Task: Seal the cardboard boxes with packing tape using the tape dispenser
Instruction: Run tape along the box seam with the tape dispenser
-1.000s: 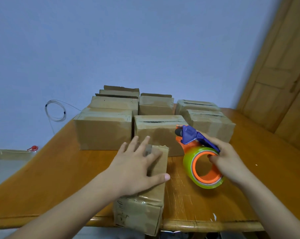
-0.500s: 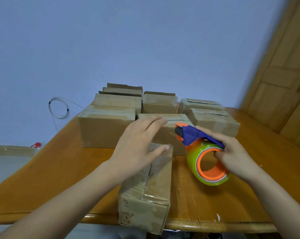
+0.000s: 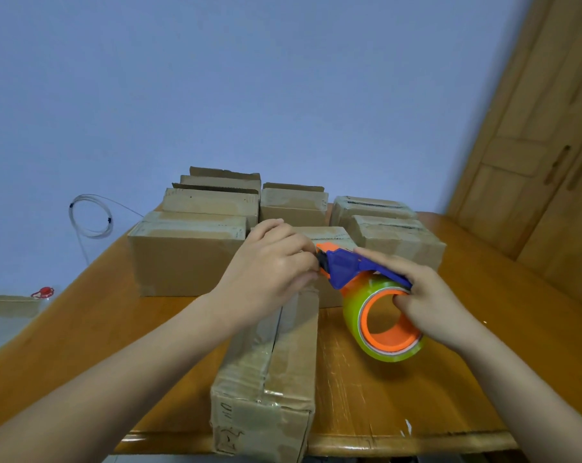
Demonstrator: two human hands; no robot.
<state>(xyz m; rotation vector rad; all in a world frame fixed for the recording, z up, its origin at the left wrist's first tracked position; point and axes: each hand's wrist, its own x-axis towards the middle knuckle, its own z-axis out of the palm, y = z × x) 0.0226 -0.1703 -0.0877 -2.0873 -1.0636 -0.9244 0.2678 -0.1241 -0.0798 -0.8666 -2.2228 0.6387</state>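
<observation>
A long cardboard box (image 3: 276, 372) lies lengthwise at the table's front edge, its near end hanging over the edge, old tape along its top seam. My right hand (image 3: 430, 305) grips the tape dispenser (image 3: 379, 315), fingers hooked inside its orange core, just right of the box; it carries a green-tinted roll and a blue blade guard. My left hand (image 3: 272, 272) hovers over the box's far end with fingertips curled at the dispenser's blue and orange nose, pinching there; the tape end itself is hidden by the fingers.
Several more cardboard boxes (image 3: 186, 255) stand in rows behind, up to the blue wall. The wooden table (image 3: 82, 329) has bare surface left and right. A wooden door (image 3: 550, 162) is at the right. A coiled wire (image 3: 90, 215) hangs on the wall.
My left hand lifted off the box top and moved right to the dispenser's nose, fingers curling there. The dispenser stayed at the box's right side.
</observation>
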